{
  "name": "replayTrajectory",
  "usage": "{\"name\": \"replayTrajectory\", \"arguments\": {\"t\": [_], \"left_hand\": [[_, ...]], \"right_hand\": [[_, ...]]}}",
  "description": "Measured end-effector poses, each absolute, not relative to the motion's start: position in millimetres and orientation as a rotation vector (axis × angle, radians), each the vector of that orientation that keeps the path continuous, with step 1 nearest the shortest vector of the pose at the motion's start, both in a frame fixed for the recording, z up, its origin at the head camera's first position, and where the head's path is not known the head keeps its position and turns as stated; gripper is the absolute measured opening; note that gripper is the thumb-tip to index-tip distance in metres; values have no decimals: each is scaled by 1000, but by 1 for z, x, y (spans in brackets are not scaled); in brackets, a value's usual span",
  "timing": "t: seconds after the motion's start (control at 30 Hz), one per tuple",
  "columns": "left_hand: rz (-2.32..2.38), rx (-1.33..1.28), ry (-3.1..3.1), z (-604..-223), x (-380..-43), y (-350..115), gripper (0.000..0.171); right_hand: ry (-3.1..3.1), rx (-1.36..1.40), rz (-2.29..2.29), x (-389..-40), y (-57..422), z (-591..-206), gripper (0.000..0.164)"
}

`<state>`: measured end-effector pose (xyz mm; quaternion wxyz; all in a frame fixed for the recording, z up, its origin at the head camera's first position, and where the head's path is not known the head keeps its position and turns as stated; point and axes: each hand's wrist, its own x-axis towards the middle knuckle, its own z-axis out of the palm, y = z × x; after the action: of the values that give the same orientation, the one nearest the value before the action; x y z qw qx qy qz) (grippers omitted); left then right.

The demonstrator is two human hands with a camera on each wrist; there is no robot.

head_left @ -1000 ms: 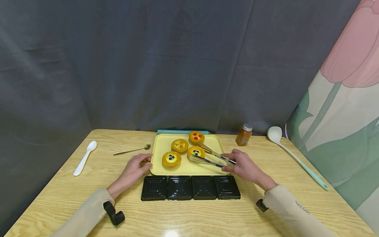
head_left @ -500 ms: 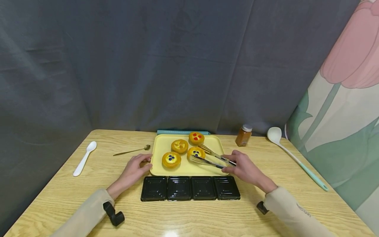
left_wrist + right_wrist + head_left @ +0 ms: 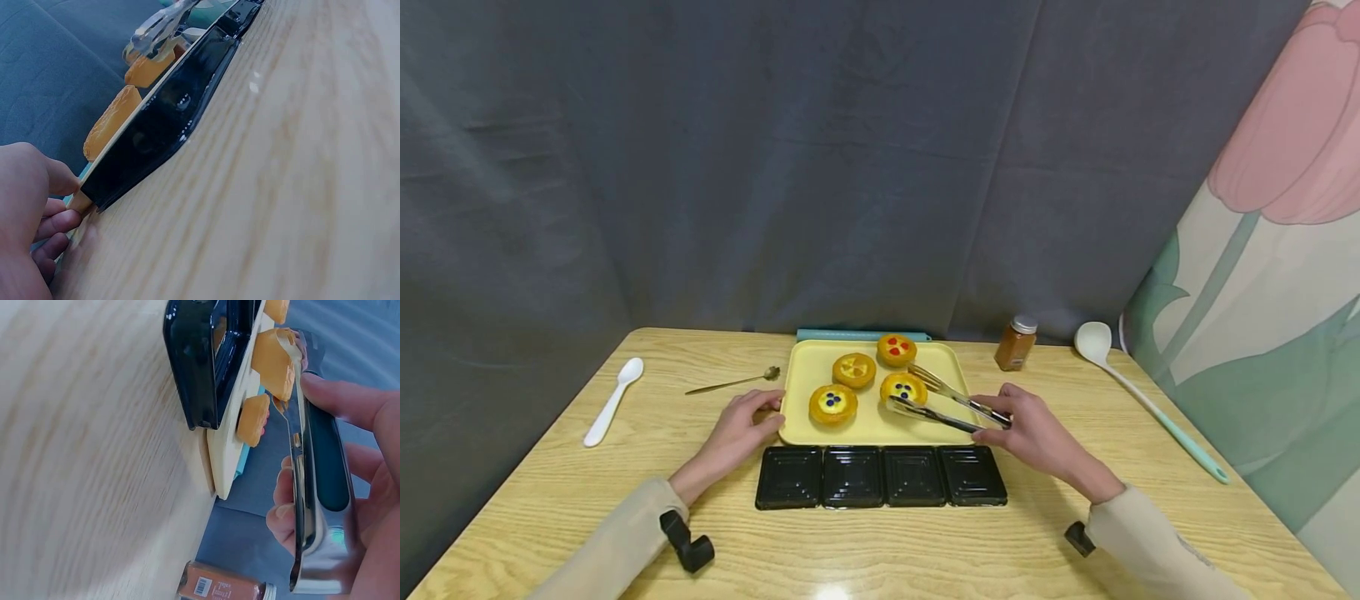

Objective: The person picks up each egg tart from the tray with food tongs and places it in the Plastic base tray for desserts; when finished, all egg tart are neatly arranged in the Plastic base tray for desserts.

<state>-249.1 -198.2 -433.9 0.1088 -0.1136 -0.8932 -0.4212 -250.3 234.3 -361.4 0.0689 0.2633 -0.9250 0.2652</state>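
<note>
In the head view my right hand (image 3: pixel 1036 429) grips metal tongs (image 3: pixel 951 417), fingers and thumb around the dark-padded arms. The tips of the tongs stand on either side of a blueberry-topped tart (image 3: pixel 903 387) over the yellow tray (image 3: pixel 880 429). In the right wrist view, that tart (image 3: pixel 273 362) sits right at the tongs' tips. My left hand (image 3: pixel 741 425) pinches the tray's left edge, the thumb above and the fingers low at its side in the left wrist view. Another blueberry tart (image 3: pixel 833 405), a yellow-fruit tart (image 3: pixel 853 370) and a red-topped tart (image 3: pixel 897 350) rest on the tray.
A black container (image 3: pixel 853 477) with several square compartments lies in front of the tray. A teal bar (image 3: pixel 861 335) lies behind it. At left are a white spoon (image 3: pixel 615 402) and a small gold spoon (image 3: pixel 733 382); at right, a spice jar (image 3: pixel 1016 343) and a long ladle (image 3: pixel 1150 400).
My right hand has moved a little to the right with the tongs, and the blueberry tart at their tips has shifted slightly right too. My left hand has stayed at the tray's edge.
</note>
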Motion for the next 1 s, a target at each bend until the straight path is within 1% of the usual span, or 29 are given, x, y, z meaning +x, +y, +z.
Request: {"name": "replayTrajectory", "arguments": {"t": [1.0], "left_hand": [[-1220,-351,-2627,-434,-250,-199,44]], "right_hand": [[-2773,660,794,-181,281,-358,48]]}}
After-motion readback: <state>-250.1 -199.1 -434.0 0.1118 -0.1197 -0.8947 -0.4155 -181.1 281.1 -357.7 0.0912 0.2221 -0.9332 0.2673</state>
